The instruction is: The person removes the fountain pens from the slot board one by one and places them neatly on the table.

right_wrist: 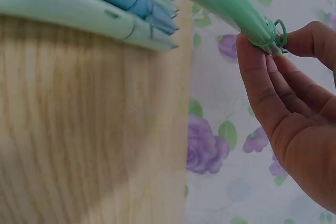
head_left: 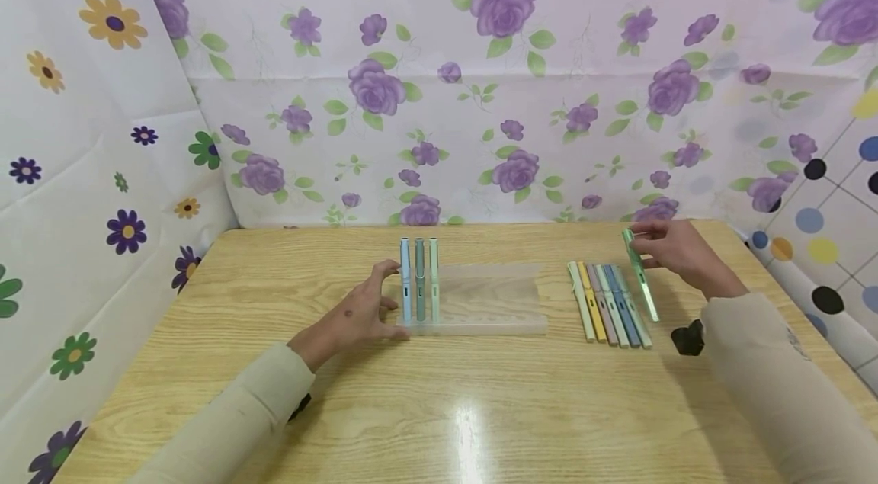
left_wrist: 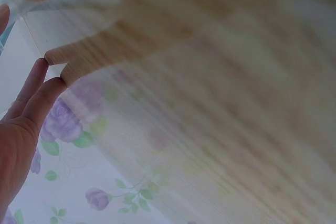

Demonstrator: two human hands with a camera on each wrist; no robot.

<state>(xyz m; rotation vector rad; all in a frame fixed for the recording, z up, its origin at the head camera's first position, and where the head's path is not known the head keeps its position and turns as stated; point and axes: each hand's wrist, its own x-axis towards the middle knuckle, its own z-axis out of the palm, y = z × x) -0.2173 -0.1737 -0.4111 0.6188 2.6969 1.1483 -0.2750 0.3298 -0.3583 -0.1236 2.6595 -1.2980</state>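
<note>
My right hand (head_left: 668,246) pinches a bright green pen (head_left: 641,274) near its clip end, thumb against fingers. The pen hangs tilted above the table, beside a row of pens (head_left: 609,306) in several pastel colours. In the right wrist view, the green pen (right_wrist: 226,3) runs across the top, its wire clip by the thumb. At the left end of a clear plastic pen stand (head_left: 480,326), my left hand (head_left: 357,314) rests with spread fingers. Standing side by side in the stand are a light blue pen (head_left: 406,282), a dark green pen (head_left: 420,282) and a pale green pen (head_left: 434,282).
A wood-grain table (head_left: 439,400) bears everything. Behind it hangs a white floral sheet (head_left: 439,103); other patterned sheets cover the left and right sides. A small black object (head_left: 688,338) shows by the right sleeve.
</note>
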